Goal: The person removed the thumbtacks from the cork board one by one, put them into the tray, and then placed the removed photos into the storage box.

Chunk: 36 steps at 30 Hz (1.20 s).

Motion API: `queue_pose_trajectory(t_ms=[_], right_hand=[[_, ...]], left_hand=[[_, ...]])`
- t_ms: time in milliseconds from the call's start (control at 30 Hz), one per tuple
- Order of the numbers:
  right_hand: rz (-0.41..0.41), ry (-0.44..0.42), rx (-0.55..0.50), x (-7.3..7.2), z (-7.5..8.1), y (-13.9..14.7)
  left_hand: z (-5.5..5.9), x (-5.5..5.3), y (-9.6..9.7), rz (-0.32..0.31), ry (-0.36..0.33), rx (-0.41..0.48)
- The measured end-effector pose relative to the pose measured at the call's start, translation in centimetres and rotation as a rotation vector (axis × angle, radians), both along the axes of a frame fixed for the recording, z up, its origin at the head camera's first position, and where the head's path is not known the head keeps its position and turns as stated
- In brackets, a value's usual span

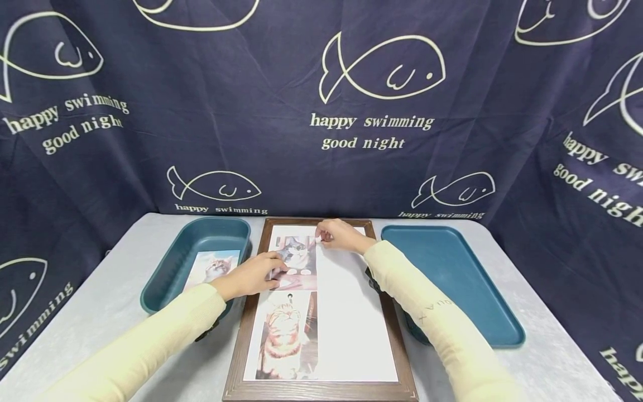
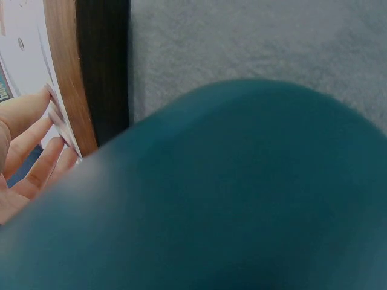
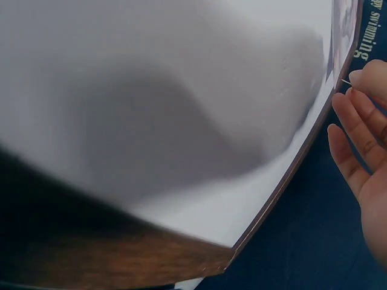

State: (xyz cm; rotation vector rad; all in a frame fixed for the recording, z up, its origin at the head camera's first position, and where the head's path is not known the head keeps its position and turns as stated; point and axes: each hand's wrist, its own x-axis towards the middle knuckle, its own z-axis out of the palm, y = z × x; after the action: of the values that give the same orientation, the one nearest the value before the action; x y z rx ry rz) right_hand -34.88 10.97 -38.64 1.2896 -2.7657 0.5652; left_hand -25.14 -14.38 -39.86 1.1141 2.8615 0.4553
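My left hand (image 1: 258,273) rests its spread fingertips on the lower left of a photo of a grey-and-white cat (image 1: 301,258). That photo lies on the upper left of a white board (image 1: 356,324) in a brown wooden frame (image 1: 321,391). At the photo's top right corner my right hand (image 1: 341,234) pinches a small white pushpin (image 1: 318,240); the fingers partly hide it. Below, a photo of an orange striped cat (image 1: 283,340) has a pushpin (image 1: 289,296) at its top edge. In the left wrist view, the left fingertips touch the photo's edge.
A deep teal tray (image 1: 161,282) stands left of the board, holding a photo of a kitten (image 1: 216,267). To the right lies a shallow teal tray (image 1: 452,268), partly behind my right sleeve (image 1: 432,301). A dark blue curtain (image 1: 281,123) hangs behind the table.
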Motion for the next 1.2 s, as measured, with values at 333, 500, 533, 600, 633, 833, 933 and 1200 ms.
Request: queue_pose_trajectory(t_ms=[333, 500, 533, 600, 633, 833, 933, 1200], right_hand=[[-0.039, -0.021, -0.024, 0.4, 0.0, 2.7], [-0.093, -0.041, -0.034, 0.3, -0.1, 4.2], [-0.099, -0.043, -0.036, 0.2, -0.1, 4.5], [-0.110, -0.053, -0.043, 0.2, -0.2, 5.1], [-0.116, -0.060, -0.045, 0.2, -0.2, 5.4], [-0.162, -0.086, -0.061, 0.4, 0.0, 7.3], [-0.183, -0.094, -0.085, 0.6, 0.1, 8.3], [-0.265, -0.102, -0.114, 0.8, -0.3, 11.2]], left_hand=[[0.0, -0.1, 0.0, -0.005, 0.015, 0.005], [-0.1, -0.1, 0.0, -0.003, 0.017, -0.005], [-0.1, -0.1, 0.0, -0.002, 0.017, -0.007], [0.0, -0.1, 0.0, -0.001, 0.015, -0.008], [0.1, -0.1, 0.0, -0.003, 0.013, -0.006], [0.3, 0.1, 0.0, -0.007, 0.006, 0.007], [0.4, 0.2, 0.0, -0.005, 0.007, 0.007], [0.4, 0.2, 0.1, -0.004, -0.003, 0.007]])
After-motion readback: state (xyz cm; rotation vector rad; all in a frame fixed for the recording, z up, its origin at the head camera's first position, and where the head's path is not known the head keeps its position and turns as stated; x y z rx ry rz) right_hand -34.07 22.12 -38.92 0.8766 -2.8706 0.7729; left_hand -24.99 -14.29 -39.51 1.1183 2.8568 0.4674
